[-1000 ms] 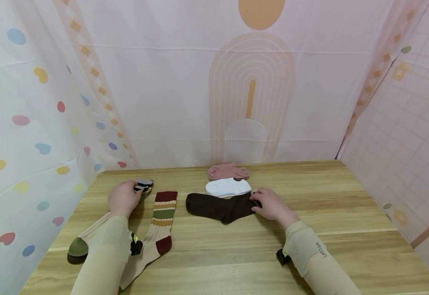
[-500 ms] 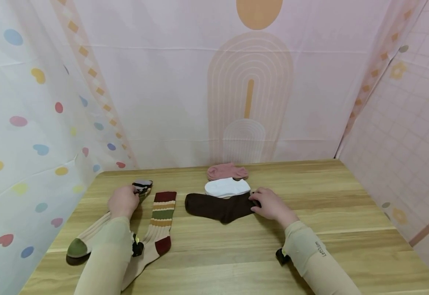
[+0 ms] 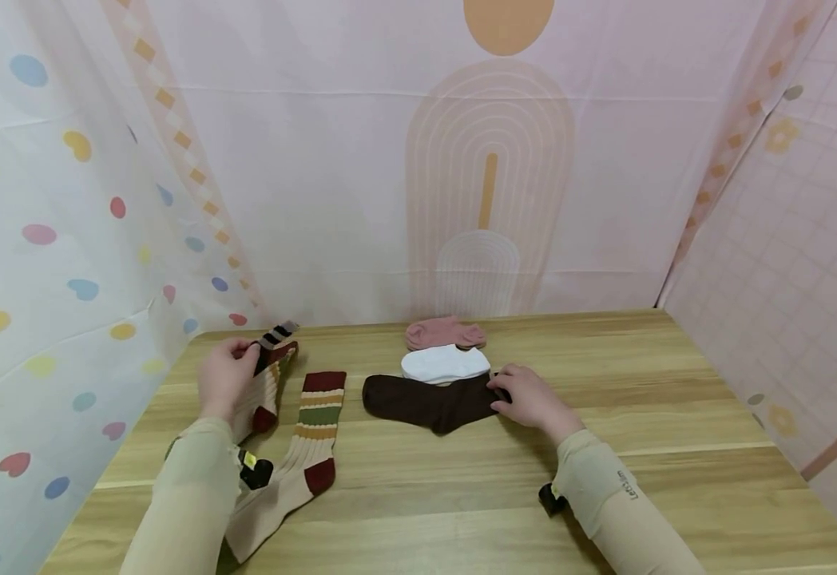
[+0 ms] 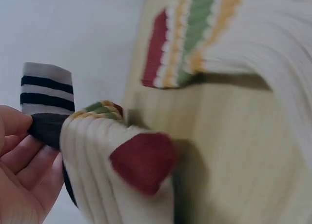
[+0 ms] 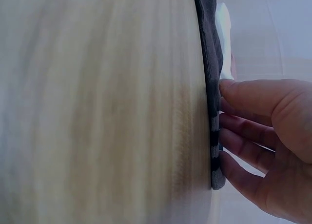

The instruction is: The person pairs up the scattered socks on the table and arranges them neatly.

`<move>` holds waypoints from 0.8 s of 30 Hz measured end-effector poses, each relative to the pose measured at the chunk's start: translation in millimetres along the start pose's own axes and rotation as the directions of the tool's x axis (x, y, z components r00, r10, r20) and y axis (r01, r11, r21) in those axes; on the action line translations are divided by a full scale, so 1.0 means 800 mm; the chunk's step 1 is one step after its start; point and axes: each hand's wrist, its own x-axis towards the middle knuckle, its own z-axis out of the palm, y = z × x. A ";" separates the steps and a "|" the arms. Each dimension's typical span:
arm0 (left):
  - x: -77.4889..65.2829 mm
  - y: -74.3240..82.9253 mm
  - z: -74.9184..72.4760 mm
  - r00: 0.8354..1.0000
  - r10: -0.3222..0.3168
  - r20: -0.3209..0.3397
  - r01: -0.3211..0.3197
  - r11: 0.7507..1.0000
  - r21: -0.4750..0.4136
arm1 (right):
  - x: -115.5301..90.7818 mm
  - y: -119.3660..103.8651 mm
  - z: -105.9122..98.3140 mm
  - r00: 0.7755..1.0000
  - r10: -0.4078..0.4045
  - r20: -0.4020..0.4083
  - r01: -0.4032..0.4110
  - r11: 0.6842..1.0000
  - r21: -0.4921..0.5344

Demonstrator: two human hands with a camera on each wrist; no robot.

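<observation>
My left hand [image 3: 226, 375] pinches a dark sock [image 4: 46, 129] with a grey-and-black striped cuff, held upright above the left of the table. Against it hangs a cream ribbed sock [image 4: 102, 170] with a maroon heel; whether my fingers also hold this one I cannot tell. Just to the right lies a similar cream sock [image 3: 318, 431] with maroon, orange and green bands. My right hand [image 3: 531, 399] rests its thumb and fairly straight fingers on the cuff end of a dark brown sock [image 3: 426, 403] lying flat. That striped cuff shows in the right wrist view.
Behind the brown sock lie a white low-cut sock [image 3: 443, 363] and a pink one [image 3: 443, 331], close together. The wooden table [image 3: 605, 495] meets patterned cloth walls [image 3: 318, 176] at the back and on both sides.
My left hand has raised the dark striped sock. The cream sock beside it has been drawn up along with it, its olive toe gone from the left. The right hand stays in place.
</observation>
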 end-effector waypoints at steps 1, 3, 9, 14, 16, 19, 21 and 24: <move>0.001 0.002 -0.003 1.000 -0.006 -0.015 0.006 1.000 -0.017 | 0.000 0.000 0.000 1.000 0.002 0.001 -0.002 1.000 0.003; 0.002 0.006 -0.010 0.999 -0.023 -0.037 0.021 0.998 -0.063 | 0.000 -0.001 0.000 1.000 0.007 0.005 -0.007 1.000 0.007; 0.005 0.016 -0.029 0.994 -0.112 -0.021 0.098 0.934 -0.344 | 0.001 0.000 0.000 1.000 0.016 0.012 -0.016 1.000 0.005; 0.003 0.023 -0.036 0.988 -0.157 0.012 0.143 0.864 -0.483 | 0.001 0.001 0.001 1.000 0.016 0.007 -0.016 1.000 0.000; 0.000 0.025 -0.037 0.986 -0.161 0.037 0.156 0.838 -0.522 | 0.000 0.001 0.001 1.000 0.018 0.008 -0.018 1.000 0.000; -0.005 0.032 -0.035 0.982 -0.174 0.069 0.180 0.772 -0.610 | -0.002 -0.002 -0.003 0.999 0.024 0.024 -0.024 1.000 0.010; -0.008 0.039 -0.034 0.976 -0.198 0.088 0.203 0.698 -0.687 | -0.003 -0.005 -0.005 0.999 0.029 0.035 -0.029 0.999 0.018; -0.011 0.052 -0.036 0.969 -0.222 0.109 0.219 0.565 -0.795 | -0.005 -0.008 -0.008 0.998 0.036 0.046 -0.037 0.999 0.026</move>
